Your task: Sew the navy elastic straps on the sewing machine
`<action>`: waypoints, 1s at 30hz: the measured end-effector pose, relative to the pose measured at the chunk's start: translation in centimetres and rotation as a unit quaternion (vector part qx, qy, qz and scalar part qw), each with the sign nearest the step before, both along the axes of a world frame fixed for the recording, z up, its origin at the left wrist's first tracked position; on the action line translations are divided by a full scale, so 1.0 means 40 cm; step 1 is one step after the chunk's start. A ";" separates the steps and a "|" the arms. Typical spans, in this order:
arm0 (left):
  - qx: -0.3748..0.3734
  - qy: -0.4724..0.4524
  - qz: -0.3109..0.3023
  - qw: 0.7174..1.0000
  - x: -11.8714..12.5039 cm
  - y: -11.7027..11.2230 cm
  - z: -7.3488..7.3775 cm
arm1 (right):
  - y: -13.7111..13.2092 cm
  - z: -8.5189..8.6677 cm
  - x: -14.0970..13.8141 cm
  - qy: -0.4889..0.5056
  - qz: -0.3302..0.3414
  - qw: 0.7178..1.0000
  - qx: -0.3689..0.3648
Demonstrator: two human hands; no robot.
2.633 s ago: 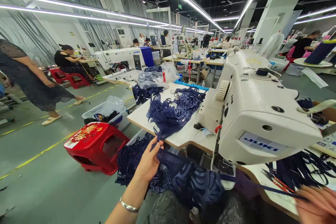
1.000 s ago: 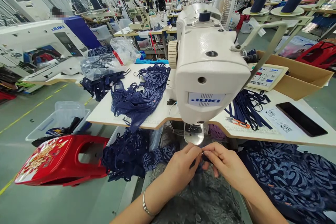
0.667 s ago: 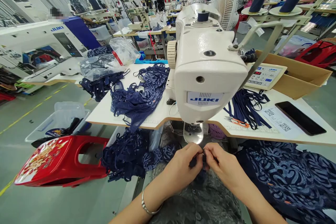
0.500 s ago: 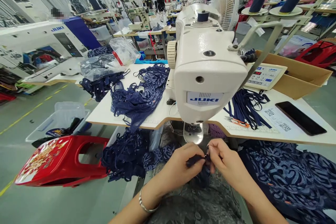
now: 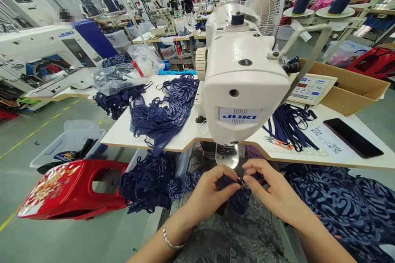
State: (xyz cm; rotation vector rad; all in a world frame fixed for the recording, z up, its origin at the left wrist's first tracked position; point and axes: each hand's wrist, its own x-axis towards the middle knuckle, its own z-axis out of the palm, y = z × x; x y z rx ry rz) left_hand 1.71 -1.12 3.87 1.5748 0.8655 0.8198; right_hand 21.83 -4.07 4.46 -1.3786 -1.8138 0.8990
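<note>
My left hand [image 5: 212, 187] is closed in a pinch, thumb and forefinger on a narrow navy strap [image 5: 245, 185] with a small shiny fitting, perhaps a ring or slider. Just to the right of it, my right hand [image 5: 267, 183] has its thumb at the same strap, the forefinger curled above. More navy fabric [image 5: 239, 201] hangs below the fingers, over my lap. Both hands are in front of the sewing machine head [image 5: 240, 90], near its needle area. The fingers hide much of the strap and fitting.
Patterned navy garments [image 5: 173, 107] are heaped on the white table [image 5: 120, 131] at left, with more [image 5: 342, 201] at lower right. Navy straps [image 5: 293, 127], orange snips [image 5: 279, 143] and a phone [image 5: 353, 137] lie right. A red stool [image 5: 74, 189] stands lower left.
My right hand has shifted slightly up, its fingers opening a little and lifting off the fabric. The small shiny fitting between the hands shows more clearly. My left hand keeps its pinch.
</note>
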 end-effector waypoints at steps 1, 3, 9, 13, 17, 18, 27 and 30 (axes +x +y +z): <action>-0.030 -0.016 0.004 0.999 0.000 0.001 -0.001 | 0.004 -0.002 0.001 -0.009 0.010 1.000 0.028; -0.074 -0.043 0.014 0.996 -0.002 0.002 -0.007 | 0.013 -0.011 0.001 -0.024 0.013 0.996 0.084; -0.145 -0.114 0.063 0.981 0.003 0.009 -0.023 | 0.007 -0.045 -0.007 -0.010 -0.154 0.965 0.214; -0.147 -0.118 0.070 0.980 0.016 0.007 -0.011 | -0.012 -0.087 -0.029 0.090 -0.001 0.993 0.078; -0.125 -0.086 0.041 0.988 0.027 -0.005 -0.006 | -0.015 -0.124 -0.069 0.240 -0.001 0.970 -0.028; -0.111 -0.072 0.045 0.990 0.028 -0.008 -0.009 | -0.014 -0.128 -0.078 0.283 -0.021 0.958 -0.039; 0.078 -0.016 0.117 0.990 0.037 -0.019 -0.035 | -0.017 -0.127 -0.122 0.384 -0.134 0.908 0.099; 0.168 -0.015 0.128 0.977 0.037 -0.022 -0.043 | -0.015 -0.132 -0.135 0.379 -0.128 0.904 0.149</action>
